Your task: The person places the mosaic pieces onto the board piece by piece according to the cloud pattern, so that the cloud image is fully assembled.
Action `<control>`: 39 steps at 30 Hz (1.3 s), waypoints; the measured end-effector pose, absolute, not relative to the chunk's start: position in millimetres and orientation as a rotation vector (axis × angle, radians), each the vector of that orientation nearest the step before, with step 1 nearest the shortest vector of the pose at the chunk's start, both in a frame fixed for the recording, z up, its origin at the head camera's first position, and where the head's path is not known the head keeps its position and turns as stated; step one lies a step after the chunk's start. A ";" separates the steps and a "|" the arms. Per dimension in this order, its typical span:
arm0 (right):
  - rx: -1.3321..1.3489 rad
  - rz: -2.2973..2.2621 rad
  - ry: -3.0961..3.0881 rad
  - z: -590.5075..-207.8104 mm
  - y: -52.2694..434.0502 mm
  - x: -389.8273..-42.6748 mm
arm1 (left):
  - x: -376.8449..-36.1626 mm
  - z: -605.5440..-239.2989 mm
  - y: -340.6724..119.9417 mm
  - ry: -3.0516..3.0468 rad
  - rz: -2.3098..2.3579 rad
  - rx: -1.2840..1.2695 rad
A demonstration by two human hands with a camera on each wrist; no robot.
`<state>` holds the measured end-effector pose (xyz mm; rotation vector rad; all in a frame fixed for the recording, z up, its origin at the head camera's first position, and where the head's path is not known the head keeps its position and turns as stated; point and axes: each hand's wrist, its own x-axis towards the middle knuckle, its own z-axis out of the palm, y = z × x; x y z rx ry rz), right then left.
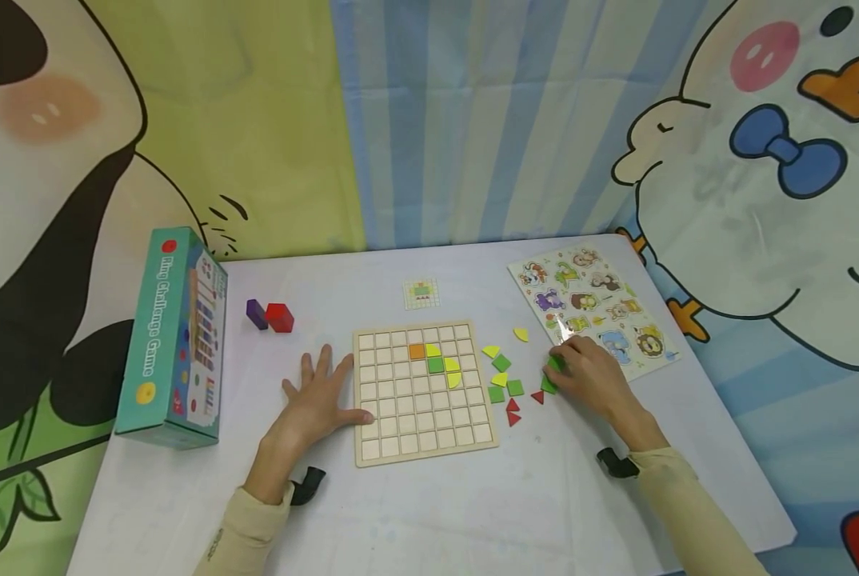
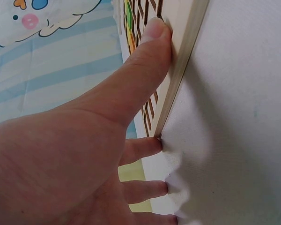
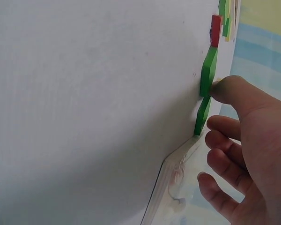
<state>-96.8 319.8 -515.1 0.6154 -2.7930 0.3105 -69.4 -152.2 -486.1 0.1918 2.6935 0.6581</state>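
Note:
A wooden grid board (image 1: 422, 416) lies mid-table with an orange square (image 1: 417, 350), a green square (image 1: 436, 365) and yellow curved pieces (image 1: 453, 379) in its cells. My left hand (image 1: 321, 384) lies flat on the table beside it, and the thumb (image 2: 150, 51) presses the board's left edge (image 2: 178, 79). To the right of the board, loose green (image 1: 501, 362), yellow (image 1: 521, 334) and red (image 1: 513, 417) pieces are scattered. My right hand (image 1: 577, 368) rests over two green pieces (image 1: 549, 386). Its thumb touches one green piece (image 3: 207, 75), and the other fingers hang loosely curled, apart from the pieces.
A teal game box (image 1: 173, 336) stands at the left, with a purple block (image 1: 256, 314) and a red block (image 1: 280, 318) near it. A small pattern card (image 1: 421, 294) lies behind the board. An animal puzzle sheet (image 1: 595, 308) sits at the right rear, just behind my right hand.

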 end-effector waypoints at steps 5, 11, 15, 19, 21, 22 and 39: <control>0.617 0.302 -2.772 -516.0 325.7 -95.2 | -69.1 -485.2 -151.6 2.691 0.662 0.187; 0.626 0.345 -2.777 -517.6 328.4 -94.4 | -68.2 -485.0 -152.1 2.684 0.672 0.187; 0.630 0.351 -2.769 -518.1 326.8 -95.8 | -67.7 -485.6 -152.3 2.680 0.674 0.191; 0.635 0.352 -2.743 -516.9 322.7 -98.9 | -67.9 -485.7 -152.3 2.681 0.678 0.189; 0.647 0.361 -2.727 -515.4 319.5 -101.2 | -68.3 -485.8 -152.2 2.683 0.676 0.185; 0.656 0.364 -2.717 -514.5 317.7 -102.5 | -68.6 -486.0 -152.2 2.684 0.677 0.184; 0.900 0.482 -2.596 -496.1 252.2 -125.8 | -69.4 -487.6 -151.4 2.702 0.640 0.172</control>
